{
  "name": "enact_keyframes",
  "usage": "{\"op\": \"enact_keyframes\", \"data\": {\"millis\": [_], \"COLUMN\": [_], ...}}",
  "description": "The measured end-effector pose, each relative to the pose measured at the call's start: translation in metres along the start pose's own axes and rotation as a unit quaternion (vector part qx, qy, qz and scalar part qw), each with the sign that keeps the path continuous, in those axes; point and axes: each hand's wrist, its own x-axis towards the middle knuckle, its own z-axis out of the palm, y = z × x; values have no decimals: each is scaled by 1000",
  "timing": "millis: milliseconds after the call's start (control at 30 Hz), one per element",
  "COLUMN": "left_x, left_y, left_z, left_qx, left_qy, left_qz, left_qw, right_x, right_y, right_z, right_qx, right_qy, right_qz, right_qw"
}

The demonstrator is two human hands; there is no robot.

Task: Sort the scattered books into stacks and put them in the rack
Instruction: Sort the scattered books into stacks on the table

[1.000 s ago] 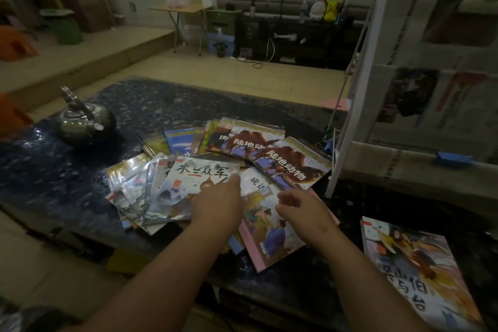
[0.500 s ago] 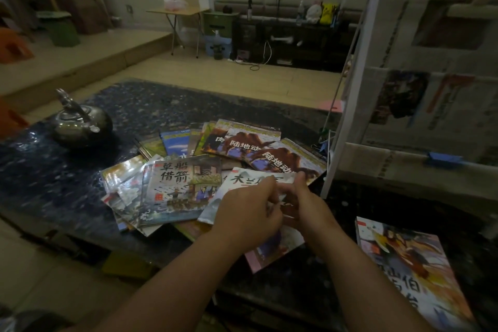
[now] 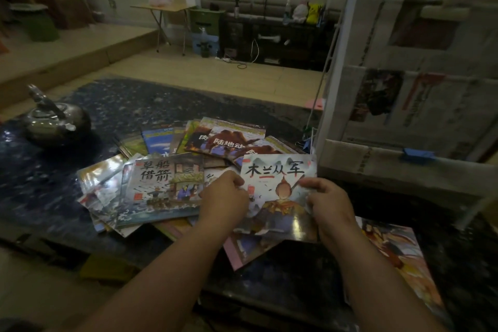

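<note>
A white picture book with a figure in orange armour (image 3: 277,191) is lifted above the scattered pile. My left hand (image 3: 225,199) grips its left edge and my right hand (image 3: 327,205) grips its right edge. Under it lies a pink-edged book (image 3: 242,250). To the left, a book with a boat scene (image 3: 164,188) tops a fan of several thin books. Behind, camel-cover books (image 3: 229,140) overlap. One more book (image 3: 398,256) lies alone at the right. The white rack (image 3: 339,67) stands at the right with newspapers in it.
A dark metal kettle (image 3: 54,121) sits at the left on the dark speckled table (image 3: 134,100). The rack's lower shelf edge (image 3: 377,164) carries a blue clip (image 3: 417,155). Beyond the table are wooden floor, a folding table and a dark cabinet.
Both hands took hold of the white book and carried it right and up off the pile, uncovering the boat-scene book on the left.
</note>
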Motion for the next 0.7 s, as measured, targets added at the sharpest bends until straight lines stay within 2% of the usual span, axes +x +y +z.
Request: {"op": "enact_keyframes", "data": {"millis": [133, 367, 467, 600, 700], "left_x": [-7, -22, -30, -36, -39], "left_y": [13, 35, 42, 51, 56], "left_z": [16, 48, 63, 80, 94], "left_qx": [-43, -202, -233, -285, -276], "left_qy": [-30, -115, -159, -203, -238], "left_qz": [0, -39, -55, -87, -103], "left_qw": [999, 972, 958, 933, 926], "right_x": [3, 9, 10, 12, 10], "right_y": [3, 24, 31, 43, 51], "right_z": [-23, -72, -90, -109, -127], "right_qx": [9, -115, -155, -227, -306], "right_qy": [28, 108, 143, 140, 106], "right_qz": [13, 16, 37, 51, 67], "right_qw": [999, 987, 977, 963, 944]}}
